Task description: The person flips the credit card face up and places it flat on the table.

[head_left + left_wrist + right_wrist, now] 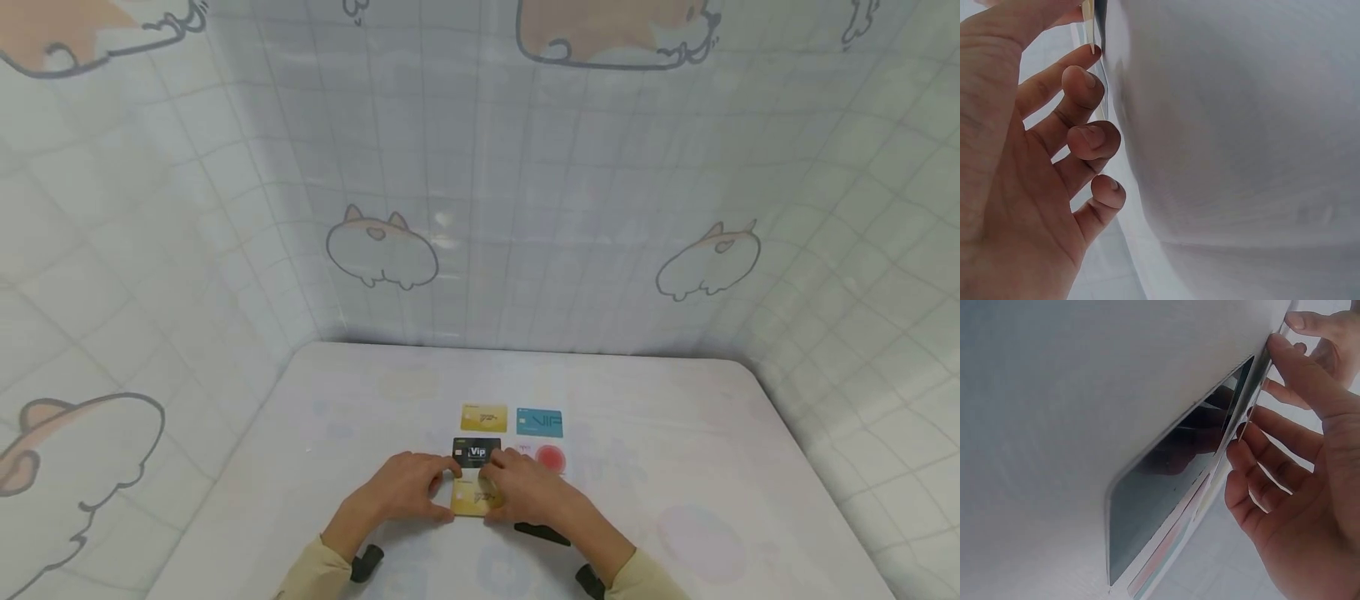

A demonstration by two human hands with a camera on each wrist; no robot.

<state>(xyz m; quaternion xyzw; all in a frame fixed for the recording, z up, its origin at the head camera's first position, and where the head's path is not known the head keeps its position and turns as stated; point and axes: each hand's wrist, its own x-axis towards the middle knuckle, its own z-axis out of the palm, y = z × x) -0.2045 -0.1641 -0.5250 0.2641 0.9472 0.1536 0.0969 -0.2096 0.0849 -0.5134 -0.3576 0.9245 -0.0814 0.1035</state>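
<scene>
A gold card (pixel 474 498) lies between my two hands at the front of a small group of cards. The left hand (pixel 410 487) pinches its left end, with thumb at the near corner and index finger at the far corner. In the left wrist view, the other fingers of the left hand (pixel 1041 144) hang loosely bent. From the other side the right hand (pixel 531 490) grips the gold card's right end, thumb on the near edge. A black Vip card (pixel 472 452) sits just beyond, with right fingertips overlapping its near right corner.
Farther back lie another gold card (pixel 483 418) and a teal VIP card (pixel 539 422). A white card with a red circle (pixel 551 458) is beside the right hand. Under the right wrist lies a glossy black card (pixel 1166 469). Patterned curtains (pixel 480 167) surround the white table (pixel 675 467).
</scene>
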